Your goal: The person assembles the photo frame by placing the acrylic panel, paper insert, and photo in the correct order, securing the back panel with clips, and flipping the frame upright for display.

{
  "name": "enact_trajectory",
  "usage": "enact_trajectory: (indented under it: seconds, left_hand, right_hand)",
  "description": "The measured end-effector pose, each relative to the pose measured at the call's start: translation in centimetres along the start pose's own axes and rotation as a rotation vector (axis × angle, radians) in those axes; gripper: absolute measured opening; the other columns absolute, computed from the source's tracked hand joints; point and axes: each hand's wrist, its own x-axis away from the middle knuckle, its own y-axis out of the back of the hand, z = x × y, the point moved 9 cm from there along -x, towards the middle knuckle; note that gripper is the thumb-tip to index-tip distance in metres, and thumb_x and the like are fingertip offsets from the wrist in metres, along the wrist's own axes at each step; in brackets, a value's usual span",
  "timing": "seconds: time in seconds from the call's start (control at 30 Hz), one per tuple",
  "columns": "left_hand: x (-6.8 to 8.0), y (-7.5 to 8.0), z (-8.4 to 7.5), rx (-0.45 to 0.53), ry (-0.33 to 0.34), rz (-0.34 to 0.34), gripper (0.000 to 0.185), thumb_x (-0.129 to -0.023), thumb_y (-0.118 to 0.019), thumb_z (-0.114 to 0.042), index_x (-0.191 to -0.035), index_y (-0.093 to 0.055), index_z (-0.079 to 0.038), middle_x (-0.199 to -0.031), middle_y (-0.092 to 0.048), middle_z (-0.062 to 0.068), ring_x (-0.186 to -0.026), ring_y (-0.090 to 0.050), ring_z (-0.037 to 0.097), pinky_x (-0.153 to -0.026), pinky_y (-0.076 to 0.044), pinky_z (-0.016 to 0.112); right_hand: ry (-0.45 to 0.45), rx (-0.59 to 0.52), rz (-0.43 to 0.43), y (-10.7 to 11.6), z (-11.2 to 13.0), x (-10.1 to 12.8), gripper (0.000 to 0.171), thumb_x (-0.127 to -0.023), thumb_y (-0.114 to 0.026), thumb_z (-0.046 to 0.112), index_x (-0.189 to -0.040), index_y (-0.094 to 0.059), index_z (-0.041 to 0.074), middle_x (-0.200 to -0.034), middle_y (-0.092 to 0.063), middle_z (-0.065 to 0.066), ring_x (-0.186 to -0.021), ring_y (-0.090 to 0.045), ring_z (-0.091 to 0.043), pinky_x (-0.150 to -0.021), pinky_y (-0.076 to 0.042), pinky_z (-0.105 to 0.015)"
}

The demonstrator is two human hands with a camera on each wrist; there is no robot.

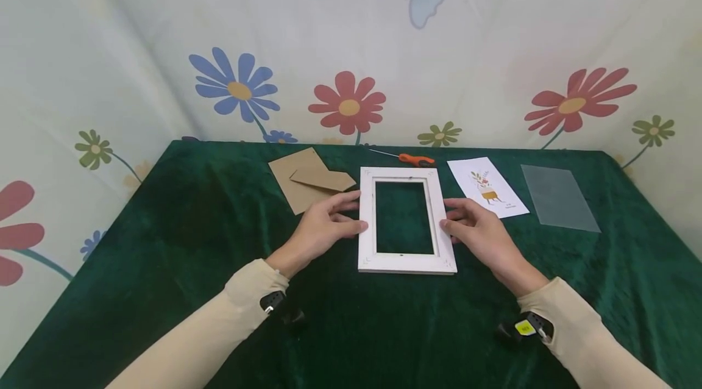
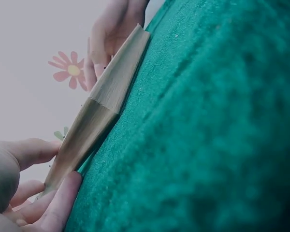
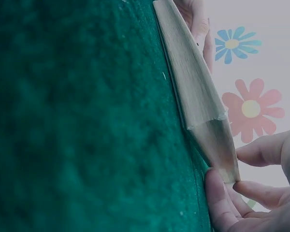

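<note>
A white wooden picture frame lies at the middle of the green cloth, its opening bare and the cloth showing through. At its left side, my left hand pinches the edge, thumb on top and fingers at the underside. My right hand grips the opposite edge in the same way. Both wrist views show the picture frame edge-on, close to the cloth, with fingertips under its rim. Behind the left hand lies a brown backing board with a stand flap.
Right of the frame lies a white print with a plant picture, and beyond it a clear sheet. An orange-handled tool with a thin metal shaft rests behind the frame. A flowered curtain hangs at the table's far edge.
</note>
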Motion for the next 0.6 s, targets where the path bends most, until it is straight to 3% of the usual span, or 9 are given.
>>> enact_trajectory:
  seconds: [0.33, 0.6]
  left_hand:
    - [0.04, -0.07, 0.09, -0.034, 0.006, -0.027, 0.067, -0.095, -0.084, -0.022, -0.156, -0.056, -0.016, -0.145, -0.063, 0.007, -0.102, -0.075, 0.022, -0.092, -0.061, 0.043]
    - [0.05, 0.12, 0.32, -0.084, 0.038, -0.054, 0.061, -0.095, -0.084, -0.023, -0.151, -0.061, -0.016, -0.135, -0.067, 0.008, -0.099, -0.075, 0.019, -0.089, -0.062, 0.040]
  right_hand:
    - [-0.003, 0.018, 0.015, 0.05, -0.04, 0.04, 0.054, -0.106, -0.065, 0.018, -0.155, -0.049, 0.002, -0.130, -0.062, -0.021, -0.104, -0.064, -0.030, -0.088, -0.057, -0.032]
    - [-0.015, 0.034, 0.038, -0.18, -0.37, -0.16, 0.055, -0.106, -0.066, 0.021, -0.155, -0.050, 0.002, -0.133, -0.062, -0.021, -0.107, -0.065, -0.029, -0.092, -0.057, -0.037]
